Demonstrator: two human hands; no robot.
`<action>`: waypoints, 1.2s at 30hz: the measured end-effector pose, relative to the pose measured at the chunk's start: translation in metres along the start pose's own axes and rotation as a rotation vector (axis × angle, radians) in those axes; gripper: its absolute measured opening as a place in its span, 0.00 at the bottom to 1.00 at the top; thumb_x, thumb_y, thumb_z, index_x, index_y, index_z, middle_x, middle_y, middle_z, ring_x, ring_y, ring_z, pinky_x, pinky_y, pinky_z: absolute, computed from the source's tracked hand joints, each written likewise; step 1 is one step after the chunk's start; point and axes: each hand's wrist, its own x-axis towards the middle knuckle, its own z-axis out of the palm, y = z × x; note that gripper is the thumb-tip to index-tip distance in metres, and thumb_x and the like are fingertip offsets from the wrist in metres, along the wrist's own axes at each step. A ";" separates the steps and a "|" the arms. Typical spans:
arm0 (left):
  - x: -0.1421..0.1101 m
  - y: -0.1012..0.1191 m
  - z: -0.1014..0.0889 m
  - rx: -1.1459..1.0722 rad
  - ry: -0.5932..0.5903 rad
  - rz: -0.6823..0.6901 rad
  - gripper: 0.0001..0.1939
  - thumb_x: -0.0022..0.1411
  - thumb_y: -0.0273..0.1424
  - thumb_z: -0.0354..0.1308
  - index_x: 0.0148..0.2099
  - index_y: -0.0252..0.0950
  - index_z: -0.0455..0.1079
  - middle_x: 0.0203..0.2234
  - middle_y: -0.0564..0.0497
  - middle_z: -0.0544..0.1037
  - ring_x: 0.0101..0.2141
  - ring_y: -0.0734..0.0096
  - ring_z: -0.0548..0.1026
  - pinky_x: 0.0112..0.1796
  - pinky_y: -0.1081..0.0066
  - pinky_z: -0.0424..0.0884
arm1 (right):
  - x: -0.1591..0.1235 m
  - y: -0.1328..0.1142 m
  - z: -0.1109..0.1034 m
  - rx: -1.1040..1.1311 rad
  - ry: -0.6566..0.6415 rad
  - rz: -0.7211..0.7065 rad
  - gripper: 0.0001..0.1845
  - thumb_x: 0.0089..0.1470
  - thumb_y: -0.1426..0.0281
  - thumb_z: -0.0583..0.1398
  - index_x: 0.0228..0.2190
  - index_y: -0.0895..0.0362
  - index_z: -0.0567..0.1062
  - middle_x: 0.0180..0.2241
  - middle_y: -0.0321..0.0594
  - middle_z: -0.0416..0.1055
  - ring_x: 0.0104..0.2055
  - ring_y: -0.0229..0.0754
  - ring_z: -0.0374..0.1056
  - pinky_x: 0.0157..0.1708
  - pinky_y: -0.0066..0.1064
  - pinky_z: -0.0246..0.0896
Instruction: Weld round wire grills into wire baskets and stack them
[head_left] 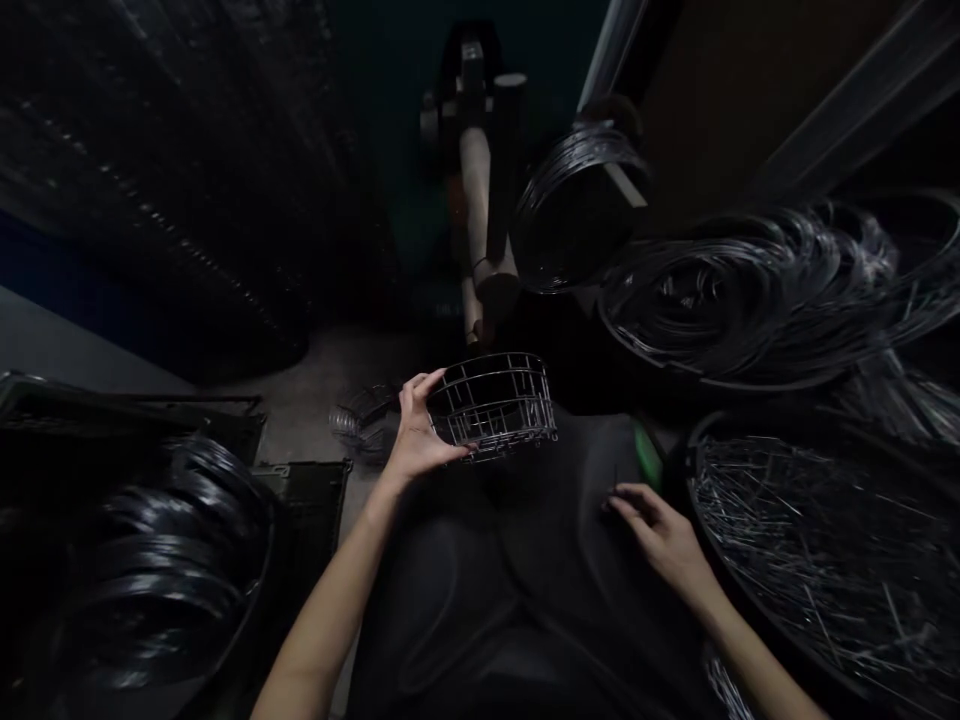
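My left hand (pixel 421 430) grips the left side of a round wire basket (pixel 499 405), thumb below and fingers at the upper rim. The basket is made of thin shiny metal rods and hangs tilted in front of a machine's welding arms (pixel 480 200). Off to the right, my right hand (pixel 652 525) is closed in a pinch over the dark apron (pixel 517 560) on my lap. A short, thin dark piece, seemingly a wire rod (pixel 615 480), sticks up from its fingertips. Between the two hands there is a gap.
A black tub of loose wire rods (pixel 810 560) stands at right, below a heap of wire rings (pixel 750 280). More rings (pixel 577 200) hang beside the machine. A bin at left holds stacked rings (pixel 187 570). Further wirework (pixel 360 415) lies on the floor behind my left hand.
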 end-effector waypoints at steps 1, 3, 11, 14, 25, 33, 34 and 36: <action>0.003 0.004 -0.001 0.020 -0.025 0.022 0.53 0.35 0.37 0.73 0.62 0.45 0.51 0.53 0.45 0.58 0.56 0.51 0.59 0.55 0.51 0.61 | 0.006 -0.014 0.001 0.021 -0.035 -0.009 0.26 0.44 0.47 0.62 0.36 0.55 0.74 0.28 0.40 0.74 0.30 0.44 0.71 0.32 0.36 0.68; 0.008 0.013 -0.001 0.048 -0.086 0.052 0.50 0.35 0.34 0.73 0.61 0.45 0.55 0.53 0.45 0.57 0.55 0.50 0.58 0.55 0.49 0.60 | 0.020 -0.050 -0.001 0.030 -0.189 -0.045 0.25 0.47 0.52 0.63 0.42 0.56 0.74 0.29 0.38 0.74 0.30 0.41 0.70 0.33 0.32 0.67; 0.012 0.025 0.002 0.144 -0.252 0.110 0.40 0.39 0.33 0.71 0.57 0.45 0.64 0.54 0.45 0.51 0.56 0.48 0.54 0.55 0.47 0.59 | 0.070 -0.133 0.031 -0.462 -0.419 -0.503 0.14 0.56 0.63 0.59 0.40 0.56 0.78 0.38 0.41 0.78 0.37 0.44 0.73 0.36 0.31 0.65; 0.008 0.018 -0.004 0.117 -0.212 0.052 0.42 0.37 0.32 0.72 0.57 0.45 0.64 0.54 0.45 0.51 0.57 0.48 0.54 0.56 0.47 0.59 | 0.068 -0.125 0.043 -0.748 -0.360 -0.808 0.18 0.56 0.64 0.60 0.48 0.54 0.75 0.44 0.42 0.76 0.36 0.44 0.74 0.29 0.30 0.63; 0.018 -0.004 0.000 0.040 -0.075 -0.043 0.42 0.37 0.33 0.73 0.57 0.48 0.65 0.55 0.46 0.52 0.57 0.49 0.56 0.57 0.48 0.60 | 0.095 -0.137 0.055 -0.748 -0.236 -1.081 0.13 0.58 0.68 0.56 0.42 0.48 0.77 0.40 0.33 0.78 0.33 0.37 0.74 0.27 0.27 0.59; 0.026 -0.012 0.003 0.000 -0.072 -0.017 0.42 0.36 0.30 0.73 0.56 0.48 0.65 0.55 0.47 0.51 0.57 0.50 0.56 0.57 0.50 0.60 | 0.100 -0.136 0.055 -0.806 -0.185 -1.132 0.13 0.61 0.68 0.54 0.43 0.50 0.76 0.41 0.33 0.77 0.33 0.36 0.74 0.27 0.28 0.57; 0.027 -0.013 0.003 -0.004 -0.075 -0.013 0.42 0.36 0.30 0.73 0.56 0.47 0.65 0.55 0.47 0.51 0.57 0.50 0.56 0.57 0.50 0.60 | 0.102 -0.136 0.055 -0.802 -0.167 -1.146 0.13 0.61 0.68 0.54 0.43 0.50 0.76 0.40 0.32 0.78 0.32 0.36 0.74 0.27 0.28 0.57; 0.031 -0.014 0.004 -0.008 -0.073 -0.011 0.43 0.36 0.31 0.73 0.56 0.47 0.65 0.55 0.47 0.51 0.56 0.50 0.56 0.57 0.50 0.60 | 0.104 -0.137 0.056 -0.799 -0.140 -1.171 0.13 0.61 0.68 0.54 0.43 0.51 0.76 0.39 0.32 0.78 0.30 0.36 0.74 0.26 0.28 0.56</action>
